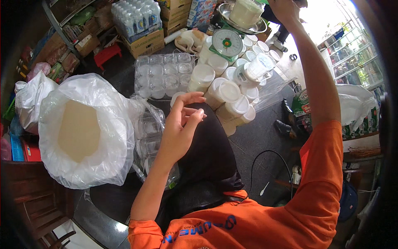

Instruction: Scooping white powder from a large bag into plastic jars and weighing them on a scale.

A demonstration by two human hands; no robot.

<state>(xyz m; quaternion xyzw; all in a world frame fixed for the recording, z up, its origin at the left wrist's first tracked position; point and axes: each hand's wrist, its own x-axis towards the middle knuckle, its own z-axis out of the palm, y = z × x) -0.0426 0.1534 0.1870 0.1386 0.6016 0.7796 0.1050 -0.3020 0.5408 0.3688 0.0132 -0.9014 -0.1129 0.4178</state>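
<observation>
My left hand (180, 129) hovers over my dark-clad leg, its fingers loosely bent, thumb apart, with nothing visible between them. Close beyond it are lidded plastic jars (229, 91) filled with something pale, grouped on the floor. A green dial scale (227, 42) stands among the jars, bearing a metal basin (260, 27) with a whitish tub (245, 15) inside. My right arm stretches up to the far edge, where my right hand (286, 10) is beside the tub and a bit of green; its fingertips are cut off by the picture's edge.
On the left a large clear-plastic-lined sack (120, 137) stands gaping, with tan powder (78, 128) inside. Packs of empty plastic jars (163, 72) lie ahead, near a sleeping cat (190, 40). Boxes and bottled water (136, 18) stack behind. A small white spoon (264, 189) lies on the floor.
</observation>
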